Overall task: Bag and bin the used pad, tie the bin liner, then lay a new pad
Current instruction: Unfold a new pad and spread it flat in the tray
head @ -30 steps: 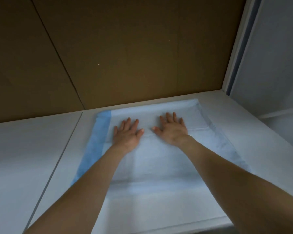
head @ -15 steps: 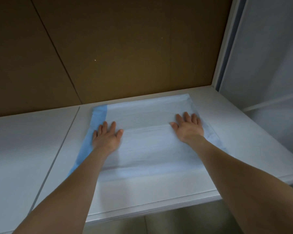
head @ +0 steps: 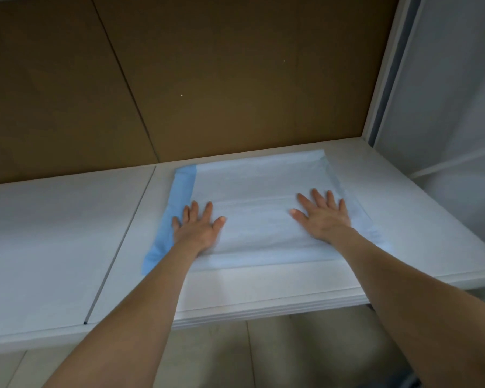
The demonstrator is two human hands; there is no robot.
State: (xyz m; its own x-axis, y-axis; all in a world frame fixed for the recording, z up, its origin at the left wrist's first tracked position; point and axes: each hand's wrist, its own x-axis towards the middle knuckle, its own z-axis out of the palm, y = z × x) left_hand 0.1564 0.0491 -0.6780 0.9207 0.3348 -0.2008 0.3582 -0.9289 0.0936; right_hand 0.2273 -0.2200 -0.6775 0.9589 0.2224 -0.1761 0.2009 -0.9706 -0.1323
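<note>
A new white pad [head: 259, 191] with a blue border strip along its left side lies spread flat on the white tabletop [head: 53, 233]. My left hand [head: 196, 229] presses flat on the pad's left part, fingers straight, beside the blue strip. My right hand [head: 324, 217] presses flat on the pad's right part, fingers spread, near its right edge. Neither hand holds anything. No used pad, bag or bin shows in the frame.
A brown panelled wall [head: 207, 79] rises right behind the table. A white frame and pale panel [head: 445, 107] stand at the right. A seam [head: 123, 242] splits the tabletop left of the pad. Tiled floor [head: 235, 354] shows below the front edge.
Both hands slid apart from the pad's middle out to its left and right sides, smoothing it flat. The camera pulled back, showing the table's front edge and the floor.
</note>
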